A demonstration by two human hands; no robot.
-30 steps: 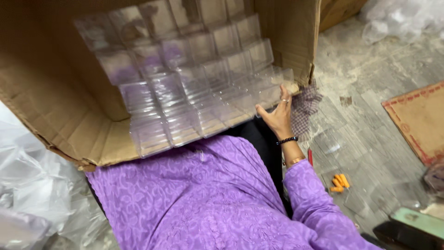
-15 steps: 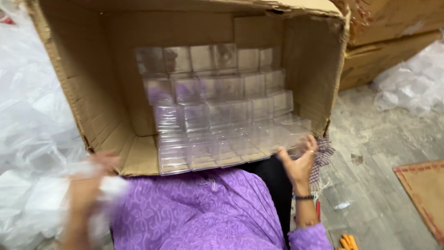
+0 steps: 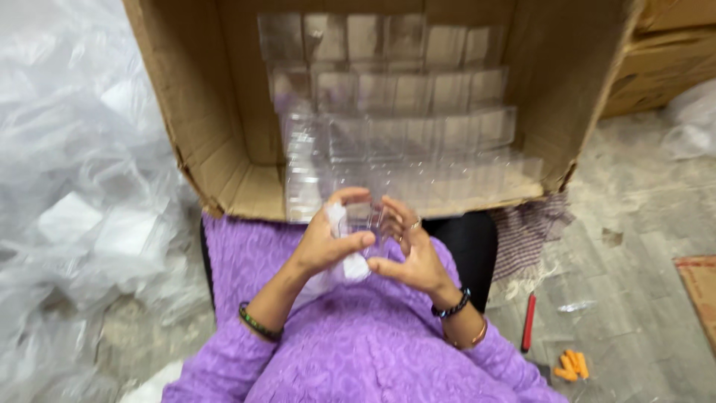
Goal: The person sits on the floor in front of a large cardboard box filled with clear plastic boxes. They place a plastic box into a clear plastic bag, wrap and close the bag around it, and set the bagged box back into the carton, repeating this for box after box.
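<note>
I observe both hands meeting over the lap, just in front of the near lip of the cardboard carton [image 3: 224, 142]; the left hand [image 3: 324, 242] and the right hand [image 3: 406, 250] together grasp one small clear plastic box [image 3: 363, 222], fingers curled round its sides; the left hand also pinches a scrap of white wrapping [image 3: 350, 265] beneath it.

Risk, in my judgement: the box is slick and thin-walled, so a hard squeeze could crack or warp it, and a loose hold could let it drop onto the purple garment [image 3: 358, 343] or the grey floor [image 3: 634, 298]; the stacked clear boxes [image 3: 388, 112] in the carton stand in stepped rows leaning toward the open near side, and a knock from either wrist could bring the nearest row sliding out.

The held box appears colourless, transparent, roughly rectangular; its finer condition I cannot tell, since the fingers cover much of it and the picture is soft there; whether it is open or closed is likewise unclear.
</note>
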